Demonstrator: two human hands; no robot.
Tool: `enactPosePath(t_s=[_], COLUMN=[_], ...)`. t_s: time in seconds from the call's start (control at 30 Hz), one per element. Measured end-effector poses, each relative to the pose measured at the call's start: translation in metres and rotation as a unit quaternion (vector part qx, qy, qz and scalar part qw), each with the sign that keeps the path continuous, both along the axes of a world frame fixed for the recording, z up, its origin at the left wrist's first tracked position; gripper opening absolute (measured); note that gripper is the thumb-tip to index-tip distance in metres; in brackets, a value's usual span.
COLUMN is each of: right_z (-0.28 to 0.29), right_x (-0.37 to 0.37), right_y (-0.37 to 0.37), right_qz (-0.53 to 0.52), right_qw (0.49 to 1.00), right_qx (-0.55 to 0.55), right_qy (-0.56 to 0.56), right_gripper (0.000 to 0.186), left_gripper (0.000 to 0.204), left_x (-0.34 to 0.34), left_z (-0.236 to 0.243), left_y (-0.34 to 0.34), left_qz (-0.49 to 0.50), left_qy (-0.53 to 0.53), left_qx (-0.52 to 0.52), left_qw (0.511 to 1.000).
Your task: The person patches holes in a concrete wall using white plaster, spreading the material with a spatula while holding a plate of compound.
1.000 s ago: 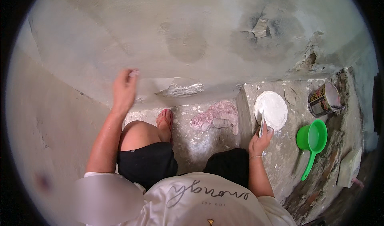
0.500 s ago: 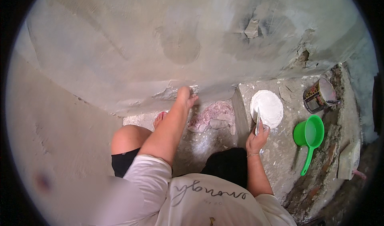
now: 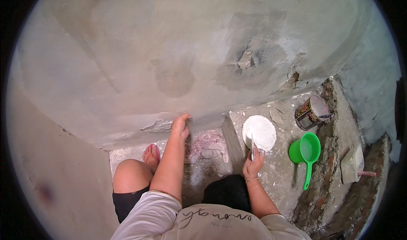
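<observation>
My left hand (image 3: 181,124) reaches to the foot of the grey wall (image 3: 127,70), at the right end of a rough chipped patch (image 3: 160,125). Its fingers are partly apart and I see nothing held in them. In my right hand (image 3: 253,165) is a thin flat-bladed putty knife (image 3: 252,144), fingers wrapped round its lower end. The blade stands at the near left edge of a round mass of white paste (image 3: 260,131); whatever container holds the paste is hidden. A crumpled pinkish cloth (image 3: 210,142) lies on the floor between my hands.
Right of the paste stand a printed paint can (image 3: 308,113) and a green dipper (image 3: 303,151) holding cloudy liquid. A light block-shaped object with a pinkish handle (image 3: 352,165) sits farther right on rough, broken ledges. A raised step edge (image 3: 231,142) separates cloth and paste.
The whole view has shifted, so wall and floor things appear lower and more to the left. My left hand stays by the chipped patch; the right still holds the putty knife at the paste.
</observation>
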State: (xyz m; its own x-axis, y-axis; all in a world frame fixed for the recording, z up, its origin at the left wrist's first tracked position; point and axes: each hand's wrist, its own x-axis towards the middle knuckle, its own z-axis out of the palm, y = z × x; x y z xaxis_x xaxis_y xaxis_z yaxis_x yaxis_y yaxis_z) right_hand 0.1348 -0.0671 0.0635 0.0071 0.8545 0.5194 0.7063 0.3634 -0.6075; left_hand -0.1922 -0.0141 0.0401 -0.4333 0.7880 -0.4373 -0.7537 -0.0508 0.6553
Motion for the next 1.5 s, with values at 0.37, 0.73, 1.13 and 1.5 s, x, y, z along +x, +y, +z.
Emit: enactPosePath(t_s=[0.37,0.73,1.13,1.5], right_z=[0.178,0.156,0.209,0.164], right_x=[-0.083,-0.110,-0.049,-0.133], right_y=[0.117,0.082,0.182,0.087], right_qz=[0.034,0.107,-0.101,0.099], right_qw=[0.950,0.983,0.979,0.980], right_qx=[0.290,0.149,0.138,0.094], right_qy=[0.113,0.018,0.109,0.143], right_gripper=[0.050,0.051,0.020,0.030], left_gripper=[0.015,0.023,0.021,0.031], left_x=[-0.003,0.006,0.007,-0.001], left_z=[0.006,0.014,-0.001,-0.010], left_y=[0.001,0.004,0.011,0.014], left_qz=[-0.019,0.045,0.049,0.066], left_qy=[0.060,0.051,0.052,0.047], left_qx=[-0.053,-0.078,-0.059,-0.109], left_qw=[0.997,0.995,0.996,0.991])
